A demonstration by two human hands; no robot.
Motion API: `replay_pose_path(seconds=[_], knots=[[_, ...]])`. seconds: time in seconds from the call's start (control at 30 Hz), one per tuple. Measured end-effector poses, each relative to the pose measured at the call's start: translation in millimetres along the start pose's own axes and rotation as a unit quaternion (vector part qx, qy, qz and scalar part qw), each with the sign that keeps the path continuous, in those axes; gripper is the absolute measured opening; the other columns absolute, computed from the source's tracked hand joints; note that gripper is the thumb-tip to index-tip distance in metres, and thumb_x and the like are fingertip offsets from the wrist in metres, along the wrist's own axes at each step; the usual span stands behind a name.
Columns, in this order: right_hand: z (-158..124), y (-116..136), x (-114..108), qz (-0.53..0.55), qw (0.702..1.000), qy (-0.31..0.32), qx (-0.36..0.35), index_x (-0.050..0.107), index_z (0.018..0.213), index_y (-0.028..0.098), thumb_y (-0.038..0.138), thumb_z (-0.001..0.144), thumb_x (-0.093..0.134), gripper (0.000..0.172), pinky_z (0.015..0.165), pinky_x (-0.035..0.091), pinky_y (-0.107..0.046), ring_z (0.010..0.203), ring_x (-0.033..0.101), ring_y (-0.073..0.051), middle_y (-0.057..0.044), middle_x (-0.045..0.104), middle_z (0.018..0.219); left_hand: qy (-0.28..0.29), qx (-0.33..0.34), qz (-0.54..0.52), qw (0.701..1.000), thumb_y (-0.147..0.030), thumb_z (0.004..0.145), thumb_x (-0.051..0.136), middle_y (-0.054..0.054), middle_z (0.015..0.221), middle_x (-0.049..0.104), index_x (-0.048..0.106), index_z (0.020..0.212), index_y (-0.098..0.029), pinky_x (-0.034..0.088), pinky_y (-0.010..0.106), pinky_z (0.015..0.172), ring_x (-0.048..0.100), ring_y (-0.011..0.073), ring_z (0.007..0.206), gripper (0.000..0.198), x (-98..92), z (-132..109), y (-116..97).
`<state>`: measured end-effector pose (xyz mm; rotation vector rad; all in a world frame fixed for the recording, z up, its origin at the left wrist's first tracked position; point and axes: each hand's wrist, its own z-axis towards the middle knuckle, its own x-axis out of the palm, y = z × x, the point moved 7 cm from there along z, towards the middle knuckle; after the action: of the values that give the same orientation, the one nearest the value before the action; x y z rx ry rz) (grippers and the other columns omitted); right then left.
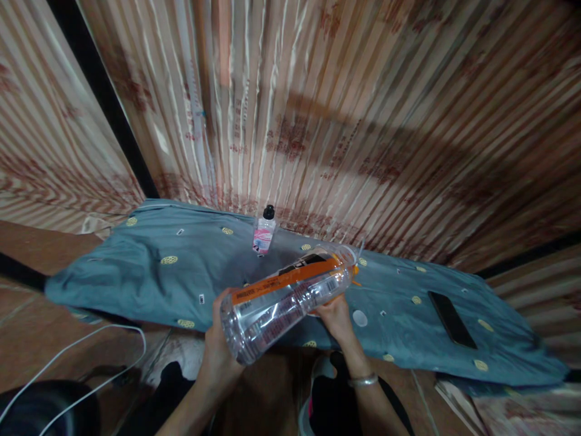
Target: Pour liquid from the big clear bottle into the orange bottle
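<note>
A large clear plastic bottle [290,300] with an orange and black label lies slantwise between my hands, above the cloth. Its base points to the lower left, its neck to the upper right. My left hand [220,339] is closed around the base end. Beneath the neck end, my right hand [336,316] supports the bottle, its fingers partly hidden behind it. Small orange bits [357,275] and a thin pale strip [362,247] show beside the neck; I cannot make out what they are. Behind stands a small clear bottle [264,233] with a black cap and pink label.
A blue-grey patterned cloth [149,260] covers the long low surface. On it lie a dark phone [452,320] at the right and a pale round thing [360,318]. A striped curtain [290,121] hangs behind. A white cable [109,327] loops at the lower left.
</note>
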<state>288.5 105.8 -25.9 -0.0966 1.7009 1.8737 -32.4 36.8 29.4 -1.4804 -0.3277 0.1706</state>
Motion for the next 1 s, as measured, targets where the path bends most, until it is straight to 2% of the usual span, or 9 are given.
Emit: replay_pose_path(seconds=[0.1, 0.13, 0.23, 0.3, 0.37, 0.5, 0.6, 0.77, 1.0], knots=[[-0.5, -0.1, -1.0, 0.001, 1.000, -0.007, -0.003, 0.077, 0.117, 0.027, 0.060, 0.075, 0.102, 0.058, 0.099, 0.075, -0.054, 0.105, 0.093, -0.042, -0.010, 0.096, 0.106, -0.013, -0.030, -0.017, 0.999, -0.059, 0.089, 0.093, 0.012, 0.120, 0.095, 0.069, 0.145, -0.027, 0.079, 0.061, 0.098, 0.094, 0.0406, 0.104, 0.069, -2.7, 4.3, 13.9], [-0.6, -0.1, -1.4, 0.002, 1.000, -0.011, -0.005, 0.077, 0.116, 0.027, 0.060, 0.075, 0.102, 0.058, 0.099, 0.075, -0.054, 0.104, 0.093, -0.042, -0.010, 0.096, 0.106, -0.020, -0.033, -0.019, 0.999, -0.061, 0.090, 0.092, 0.012, 0.118, 0.094, 0.071, 0.143, -0.027, 0.080, 0.060, 0.095, 0.094, 0.0408, 0.103, 0.066, -5.4, 6.0, 16.3], [-0.5, -0.5, -0.5, 0.006, 1.000, -0.008, -0.007, 0.078, 0.114, 0.028, 0.061, 0.074, 0.103, 0.058, 0.099, 0.076, -0.054, 0.104, 0.093, -0.042, -0.011, 0.097, 0.106, -0.018, -0.008, 0.005, 1.000, -0.053, 0.069, 0.108, 0.011, 0.114, 0.093, 0.076, 0.139, -0.027, 0.079, 0.061, 0.102, 0.093, 0.0436, 0.109, 0.081, -13.1, 9.4, 14.3], [-0.3, -2.0, 0.7, 0.014, 1.000, -0.004, -0.001, 0.077, 0.114, 0.028, 0.061, 0.073, 0.101, 0.058, 0.099, 0.076, -0.055, 0.104, 0.093, -0.043, -0.013, 0.097, 0.109, -0.006, 0.022, 0.033, 0.999, -0.046, 0.064, 0.112, 0.010, 0.116, 0.093, 0.077, 0.141, -0.028, 0.076, 0.063, 0.111, 0.091, 0.0451, 0.119, 0.086, -14.7, 9.5, 10.3], [-0.3, -4.0, 1.0, 0.026, 1.000, -0.004, 0.006, 0.076, 0.116, 0.028, 0.062, 0.072, 0.099, 0.060, 0.101, 0.076, -0.056, 0.105, 0.094, -0.043, -0.015, 0.097, 0.113, -0.020, 0.042, 0.045, 0.998, -0.049, 0.068, 0.109, 0.011, 0.116, 0.093, 0.078, 0.142, -0.029, 0.075, 0.065, 0.113, 0.090, 0.0462, 0.124, 0.083, -15.4, 8.1, 8.4], [-0.3, -5.8, 0.7, 0.021, 1.000, -0.004, 0.005, 0.074, 0.118, 0.028, 0.062, 0.073, 0.097, 0.061, 0.102, 0.076, -0.056, 0.108, 0.094, -0.043, -0.016, 0.097, 0.118, -0.043, 0.034, 0.013, 0.998, -0.062, 0.075, 0.100, 0.012, 0.111, 0.094, 0.076, 0.138, -0.028, 0.080, 0.062, 0.096, 0.093, 0.0457, 0.110, 0.075, -9.1, 4.5, 8.5], [-0.2, -6.1, 0.0, 0.009, 1.000, -0.003, 0.002, 0.075, 0.117, 0.029, 0.061, 0.074, 0.098, 0.059, 0.100, 0.076, -0.055, 0.108, 0.093, -0.043, -0.014, 0.097, 0.115, -0.005, 0.014, 0.003, 1.000, -0.053, 0.071, 0.107, 0.012, 0.120, 0.095, 0.071, 0.146, -0.028, 0.079, 0.060, 0.100, 0.094, 0.0439, 0.111, 0.087, -3.3, 2.9, 2.9], [0.0, -3.5, -1.2, 0.012, 1.000, -0.005, 0.002, 0.076, 0.116, 0.028, 0.059, 0.073, 0.100, 0.058, 0.101, 0.075, -0.055, 0.107, 0.093, -0.043, -0.013, 0.096, 0.111, 0.037, 0.016, 0.014, 0.999, -0.043, 0.063, 0.113, 0.011, 0.115, 0.095, 0.068, 0.145, -0.029, 0.078, 0.060, 0.103, 0.094, 0.0443, 0.109, 0.095, -5.2, 4.0, -10.3], [0.8, 6.4, -1.7, -0.006, 1.000, 0.009, -0.004, 0.079, 0.117, 0.028, 0.057, 0.075, 0.100, 0.055, 0.094, 0.075, -0.054, 0.101, 0.092, -0.042, -0.009, 0.096, 0.102, 0.007, 0.018, 0.012, 1.000, -0.050, 0.070, 0.110, 0.012, 0.125, 0.094, 0.067, 0.146, -0.028, 0.077, 0.058, 0.106, 0.094, 0.0417, 0.113, 0.090, -0.7, -1.3, -15.6]])
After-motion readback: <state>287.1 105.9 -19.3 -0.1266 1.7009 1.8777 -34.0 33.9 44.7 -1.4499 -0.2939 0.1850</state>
